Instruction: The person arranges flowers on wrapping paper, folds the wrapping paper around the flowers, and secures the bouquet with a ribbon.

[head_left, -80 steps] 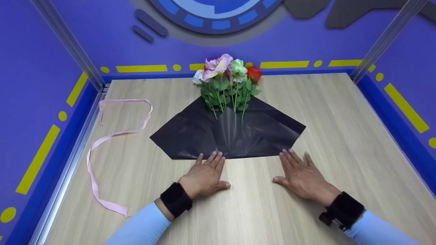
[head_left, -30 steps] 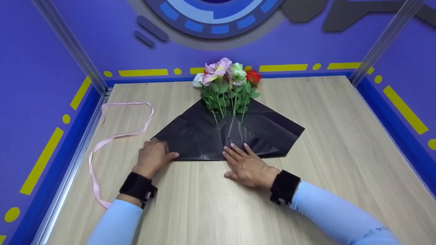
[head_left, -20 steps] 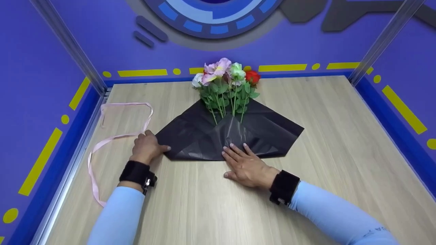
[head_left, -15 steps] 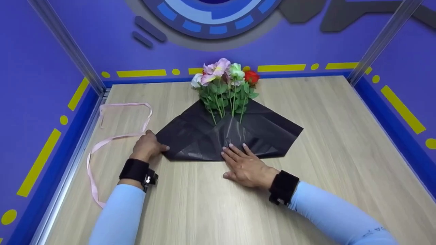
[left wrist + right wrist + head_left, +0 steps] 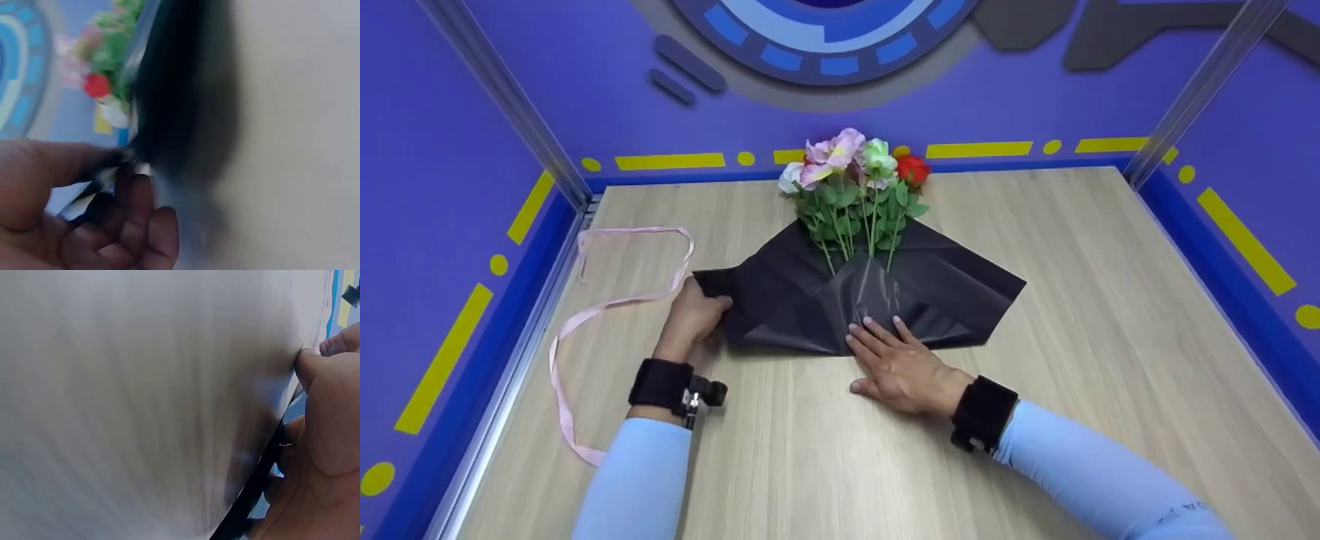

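Head view: I see black paper [image 5: 945,289] mid-frame, probably light and easily creased, best held by corners; the left hand [image 5: 694,315] pinches one, the right hand [image 5: 901,370] presses its lower edge, fingers straight.

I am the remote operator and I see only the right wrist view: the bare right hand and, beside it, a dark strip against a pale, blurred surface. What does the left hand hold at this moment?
Observer: The left hand pinches the left corner of a broad black sheet of thin, shiny material.

Operator: Thank you. Does something lie on this sheet?

Observer: Yes, a bunch of pink, pale green, white and red flowers with leafy green stems lies on it.

Operator: I understand. And what is on the table to the left of the sheet?

Observer: A long, narrow pink ribbon lies there in loose curves on the pale wooden table.
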`<state>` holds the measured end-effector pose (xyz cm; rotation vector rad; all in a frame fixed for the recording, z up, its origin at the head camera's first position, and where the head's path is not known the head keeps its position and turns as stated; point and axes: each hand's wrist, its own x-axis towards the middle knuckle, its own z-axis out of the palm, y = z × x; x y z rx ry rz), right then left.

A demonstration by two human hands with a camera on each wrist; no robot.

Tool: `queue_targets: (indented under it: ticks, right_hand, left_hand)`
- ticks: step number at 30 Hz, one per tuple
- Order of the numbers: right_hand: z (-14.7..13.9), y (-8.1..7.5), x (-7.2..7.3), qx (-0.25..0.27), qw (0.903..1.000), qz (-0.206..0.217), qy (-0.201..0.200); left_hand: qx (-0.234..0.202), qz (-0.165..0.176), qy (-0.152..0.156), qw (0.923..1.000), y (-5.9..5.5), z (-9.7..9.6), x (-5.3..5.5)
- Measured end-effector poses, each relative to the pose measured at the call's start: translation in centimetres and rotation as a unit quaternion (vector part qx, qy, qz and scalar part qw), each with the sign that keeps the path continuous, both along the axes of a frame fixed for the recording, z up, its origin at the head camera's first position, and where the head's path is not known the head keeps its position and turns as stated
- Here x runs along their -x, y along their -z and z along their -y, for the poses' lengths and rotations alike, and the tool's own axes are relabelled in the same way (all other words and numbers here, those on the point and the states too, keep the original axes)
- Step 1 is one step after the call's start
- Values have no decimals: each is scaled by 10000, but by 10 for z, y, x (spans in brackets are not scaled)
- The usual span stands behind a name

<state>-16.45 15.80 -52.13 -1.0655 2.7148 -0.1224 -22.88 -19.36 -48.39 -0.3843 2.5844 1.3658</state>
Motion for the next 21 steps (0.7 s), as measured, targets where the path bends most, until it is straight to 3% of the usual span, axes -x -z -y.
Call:
queue_targets:
  ticks: [2,4,9,12,14,15,21]
  right_hand:
    - [0,0,0,-13,10000,2,-12]
    - [0,0,0,-15,10000,23,-28]
    - [0,0,0,-30,10000,50,-35]
    - [0,0,0,-49,10000,36,-15]
    - [-1,0,1,-80,10000,23,-10]
    - [-1,0,1,-93,10000,9,-4]
    - [0,1,1,-58,10000,-55,-11]
  left_hand:
    - [-971,-161,-414,9943,-2,-8,-4]
    - [-1949,-295,-643,9783,0,-18,-12]
    - [-3668,-213,-431,9291,11,-52,-40]
    - [-4104,-119,-431,9108,18,-79,-55]
    - [-4015,-86,-512,9144,22,-97,-60]
    - [-3872,-95,-540,9204,24,-105,-61]
    - [-2386,-217,-480,9697,31,-136,-55]
